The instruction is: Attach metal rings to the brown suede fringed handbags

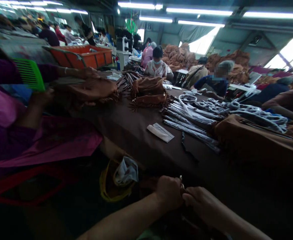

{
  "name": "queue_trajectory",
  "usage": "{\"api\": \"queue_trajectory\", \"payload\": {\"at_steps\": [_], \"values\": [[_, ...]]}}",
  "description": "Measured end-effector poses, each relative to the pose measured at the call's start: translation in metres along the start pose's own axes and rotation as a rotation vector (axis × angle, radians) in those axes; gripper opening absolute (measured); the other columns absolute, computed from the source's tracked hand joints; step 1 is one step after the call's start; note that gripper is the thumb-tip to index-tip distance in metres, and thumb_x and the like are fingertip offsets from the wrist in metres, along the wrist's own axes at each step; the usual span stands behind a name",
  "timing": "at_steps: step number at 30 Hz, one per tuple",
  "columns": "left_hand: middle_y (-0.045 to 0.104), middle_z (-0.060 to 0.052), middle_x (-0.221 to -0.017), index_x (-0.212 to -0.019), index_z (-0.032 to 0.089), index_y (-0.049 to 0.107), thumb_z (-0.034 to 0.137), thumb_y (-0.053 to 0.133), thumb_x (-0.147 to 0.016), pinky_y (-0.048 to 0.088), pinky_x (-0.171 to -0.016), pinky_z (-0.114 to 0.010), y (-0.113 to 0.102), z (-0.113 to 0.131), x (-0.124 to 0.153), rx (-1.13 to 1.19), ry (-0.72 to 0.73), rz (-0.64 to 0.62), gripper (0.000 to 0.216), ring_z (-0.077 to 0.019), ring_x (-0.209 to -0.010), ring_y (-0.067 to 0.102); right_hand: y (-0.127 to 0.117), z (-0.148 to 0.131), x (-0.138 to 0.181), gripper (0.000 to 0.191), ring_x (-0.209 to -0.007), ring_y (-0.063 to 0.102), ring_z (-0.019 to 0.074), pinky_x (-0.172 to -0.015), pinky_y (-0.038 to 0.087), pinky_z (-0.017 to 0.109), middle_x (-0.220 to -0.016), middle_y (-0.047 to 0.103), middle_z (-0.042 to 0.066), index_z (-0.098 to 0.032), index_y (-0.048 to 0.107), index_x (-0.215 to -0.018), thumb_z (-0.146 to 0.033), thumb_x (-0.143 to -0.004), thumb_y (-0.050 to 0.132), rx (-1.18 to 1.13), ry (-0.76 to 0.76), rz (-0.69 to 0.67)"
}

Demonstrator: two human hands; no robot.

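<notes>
Gripping a brown piece [183, 190] with a shiny bit [181, 179] between our left hand [168, 191] and right hand [201, 202], we hold both close together, likely so it can't slip, with the worktop [133, 126] ahead.

Okay so the brown fringed bag [150, 90] mid-frame is looking like soft, matt suede or cloth, kinda wrinkly, and the brown bundle [256, 136] at right is showing a similar dull finish. The desk [133, 128] is looking smooth and pretty matt. Right of center, the long wraps [192, 123] are going all glossy, crinkly plastic, and the pale packet [160, 132] is looking slick too. Green comb [31, 75] at left is reading as smooth plastic, same for the orange tub [82, 56] upper left. Lower center, a metal bit [181, 180] is glinting.
</notes>
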State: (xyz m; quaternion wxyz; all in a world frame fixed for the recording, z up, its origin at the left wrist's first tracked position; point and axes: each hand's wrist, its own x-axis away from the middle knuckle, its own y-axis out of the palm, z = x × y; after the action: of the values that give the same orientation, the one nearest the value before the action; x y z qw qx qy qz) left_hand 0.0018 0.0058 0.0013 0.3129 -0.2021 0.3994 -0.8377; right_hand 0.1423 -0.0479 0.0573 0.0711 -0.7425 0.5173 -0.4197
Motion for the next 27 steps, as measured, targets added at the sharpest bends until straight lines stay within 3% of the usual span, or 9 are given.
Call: {"api": "queue_trajectory", "payload": {"at_steps": [3, 5, 9, 13, 15, 17, 20, 23, 27], "values": [[0.069, -0.013, -0.079, -0.082, 0.013, 0.062, 0.045, 0.052, -0.081, 0.050, -0.060, -0.033, 0.002, -0.003, 0.002, 0.017, -0.036, 0.042, 0.033, -0.0283, -0.072, 0.069, -0.005, 0.001, -0.007, 0.045, -0.035, 0.028, 0.0074, -0.036, 0.018, 0.021, -0.040, 0.033, -0.008, -0.020, 0.051, -0.064, -0.064, -0.074, 0.047, -0.177, 0.069, -0.189], [0.068, -0.011, -0.077, -0.085, 0.014, 0.060, 0.042, 0.055, -0.080, 0.049, -0.061, -0.034, 0.003, -0.005, 0.006, 0.061, -0.064, 0.084, 0.030, -0.0278, -0.070, 0.067, -0.009, 0.004, -0.011, 0.045, -0.033, 0.027, 0.0069, -0.035, 0.018, 0.021, -0.037, 0.033, -0.008, -0.020, 0.050, -0.061, -0.063, -0.072, 0.049, -0.207, 0.075, -0.213], [0.065, -0.011, -0.092, -0.099, 0.015, 0.055, 0.041, 0.067, -0.073, 0.049, -0.077, -0.039, -0.001, -0.004, 0.022, 0.215, 0.021, 0.269, 0.039, -0.0277, -0.086, 0.063, -0.020, 0.007, -0.012, 0.038, -0.035, 0.034, 0.0067, -0.037, 0.022, 0.020, -0.044, 0.042, -0.007, -0.019, 0.053, -0.067, -0.055, -0.078, 0.052, -0.124, 0.127, -0.149], [0.053, -0.014, -0.125, -0.124, 0.016, 0.045, 0.047, 0.074, -0.070, 0.038, -0.100, -0.045, -0.007, -0.001, 0.032, 0.334, 0.269, 0.425, 0.069, -0.0296, -0.116, 0.049, -0.036, -0.010, -0.007, 0.042, -0.054, 0.058, 0.0136, -0.048, 0.037, 0.022, -0.069, 0.065, 0.002, -0.019, 0.060, -0.093, -0.057, -0.088, 0.042, 0.148, 0.053, 0.027], [0.052, -0.014, -0.127, -0.127, 0.017, 0.044, 0.046, 0.070, -0.076, 0.038, -0.101, -0.044, -0.010, 0.000, 0.029, 0.388, 0.294, 0.429, 0.064, -0.0285, -0.118, 0.047, -0.040, -0.023, -0.009, 0.051, -0.080, 0.067, 0.0216, -0.066, 0.045, 0.028, -0.094, 0.071, 0.012, -0.017, 0.057, -0.114, -0.057, -0.093, 0.033, 0.346, -0.001, 0.187], [0.056, -0.012, -0.120, -0.122, 0.018, 0.049, 0.042, 0.065, -0.081, 0.041, -0.097, -0.043, -0.011, 0.000, 0.021, 0.437, 0.263, 0.412, 0.049, -0.0272, -0.112, 0.050, -0.037, -0.033, -0.014, 0.056, -0.099, 0.064, 0.0285, -0.080, 0.045, 0.035, -0.112, 0.067, 0.019, -0.014, 0.049, -0.129, -0.054, -0.094, 0.034, 0.498, -0.016, 0.283], [0.060, -0.011, -0.112, -0.114, 0.018, 0.056, 0.037, 0.064, -0.083, 0.043, -0.090, -0.040, -0.010, 0.000, 0.009, 0.518, 0.267, 0.381, 0.038, -0.0272, -0.105, 0.053, -0.027, -0.042, -0.029, 0.057, -0.109, 0.059, 0.0335, -0.086, 0.042, 0.039, -0.127, 0.058, 0.020, -0.018, 0.051, -0.129, -0.055, -0.087, 0.049, 0.472, -0.106, 0.256], [0.061, -0.010, -0.113, -0.114, 0.018, 0.059, 0.033, 0.062, -0.084, 0.042, -0.090, -0.037, -0.008, -0.003, 0.002, 0.643, 0.282, 0.388, 0.033, -0.0261, -0.106, 0.053, -0.025, -0.043, -0.042, 0.056, -0.110, 0.056, 0.0321, -0.089, 0.041, 0.037, -0.129, 0.057, 0.014, -0.021, 0.057, -0.122, -0.060, -0.082, 0.055, 0.250, -0.213, 0.214], [0.061, -0.004, -0.100, -0.104, 0.019, 0.062, 0.038, 0.062, -0.083, 0.043, -0.083, -0.030, -0.014, -0.017, -0.001, 0.782, 0.169, 0.342, 0.028, -0.0199, -0.093, 0.055, -0.055, -0.024, -0.034, 0.062, -0.092, 0.060, 0.0236, -0.079, 0.046, 0.032, -0.103, 0.065, 0.008, -0.019, 0.060, -0.114, -0.069, -0.087, 0.036, 0.081, -0.217, 0.176]]}}
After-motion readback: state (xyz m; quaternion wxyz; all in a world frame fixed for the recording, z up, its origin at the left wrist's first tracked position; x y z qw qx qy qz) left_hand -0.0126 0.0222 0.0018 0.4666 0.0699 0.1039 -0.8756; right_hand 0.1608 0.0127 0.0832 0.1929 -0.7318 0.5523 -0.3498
